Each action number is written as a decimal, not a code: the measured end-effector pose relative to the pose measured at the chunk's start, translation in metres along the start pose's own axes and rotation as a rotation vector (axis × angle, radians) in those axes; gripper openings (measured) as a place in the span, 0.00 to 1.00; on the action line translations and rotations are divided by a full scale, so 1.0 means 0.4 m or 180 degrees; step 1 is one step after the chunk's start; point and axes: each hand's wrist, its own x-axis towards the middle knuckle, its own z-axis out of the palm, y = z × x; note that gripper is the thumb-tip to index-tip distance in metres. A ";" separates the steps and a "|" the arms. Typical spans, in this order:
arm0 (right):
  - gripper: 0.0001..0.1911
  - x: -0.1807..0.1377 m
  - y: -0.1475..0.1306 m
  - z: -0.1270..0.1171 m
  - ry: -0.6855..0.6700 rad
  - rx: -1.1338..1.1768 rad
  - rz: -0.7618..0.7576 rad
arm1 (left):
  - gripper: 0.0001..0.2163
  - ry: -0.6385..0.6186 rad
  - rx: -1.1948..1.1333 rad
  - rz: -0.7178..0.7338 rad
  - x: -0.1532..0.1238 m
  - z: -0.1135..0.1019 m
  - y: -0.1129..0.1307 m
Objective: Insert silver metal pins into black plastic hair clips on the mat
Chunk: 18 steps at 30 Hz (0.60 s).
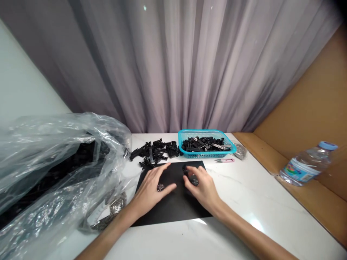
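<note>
A black mat lies on the white marbled table. My left hand is over its left side, fingers stretched and thumb apart, with nothing in them. Beside that thumb is a small pile of shiny metal bits. My right hand is curled over the right side, its fingertips closed on a small black plastic part, mostly hidden by the fingers. A second little pile of metal bits shows between its thumb and fingers.
Behind the mat are a heap of black plastic parts and a blue basket full of similar parts. Pink thread snips and a bag of small bits lie right. Large plastic bags crowd the left; a water bottle stands far right.
</note>
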 end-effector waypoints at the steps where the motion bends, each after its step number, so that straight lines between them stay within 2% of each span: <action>1: 0.15 0.024 0.012 -0.015 0.0081 -0.0089 -0.0034 | 0.23 0.0194 0.0249 -0.0061 0.003 0.001 -0.018; 3: 0.15 0.085 0.041 -0.051 0.0257 -0.0310 -0.0119 | 0.16 0.0461 0.0642 -0.0192 0.008 0.006 -0.054; 5: 0.17 0.150 0.070 -0.083 0.0429 -0.1119 -0.0311 | 0.16 0.0545 0.0776 -0.0310 0.009 0.012 -0.084; 7: 0.20 0.193 0.085 -0.098 0.0578 -0.1706 -0.0293 | 0.16 0.0588 0.0880 -0.0389 0.006 0.018 -0.103; 10: 0.21 0.181 0.068 -0.083 0.0683 -0.1977 -0.0284 | 0.13 0.0565 0.0983 -0.0439 0.000 0.026 -0.110; 12: 0.15 0.127 0.034 -0.057 0.0444 -0.1845 -0.0526 | 0.11 0.0531 0.1013 -0.0447 -0.002 0.028 -0.106; 14: 0.15 0.060 -0.007 -0.027 0.0032 -0.1647 -0.0846 | 0.08 0.0525 0.1024 -0.0462 -0.001 0.027 -0.100; 18: 0.12 -0.031 -0.063 0.014 -0.0869 -0.1053 -0.1006 | 0.07 0.0546 0.0994 -0.0487 0.005 0.016 -0.090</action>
